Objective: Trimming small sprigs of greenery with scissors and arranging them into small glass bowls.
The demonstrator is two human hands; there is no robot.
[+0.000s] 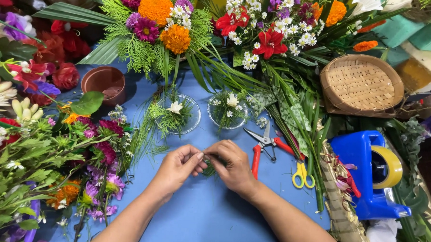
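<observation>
Green sprig (209,164), small and feathery, mostly hidden, long axis unclear, low over blue counter (207,216); pinched from both sides by left hand (178,166) and right hand (233,165), near red-handled pruners (267,145).

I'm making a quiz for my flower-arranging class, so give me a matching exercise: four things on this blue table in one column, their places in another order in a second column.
Things:
1. red-handled metal pruning shears
2. brown plastic flower pot
3. blue tape dispenser with yellow roll
4. round woven bamboo basket

Places:
A. far right, near edge
B. just right of the right hand
C. upper right, upside down
D. upper left, beside red flowers

Pairs: 1-B, 2-D, 3-A, 4-C
</observation>
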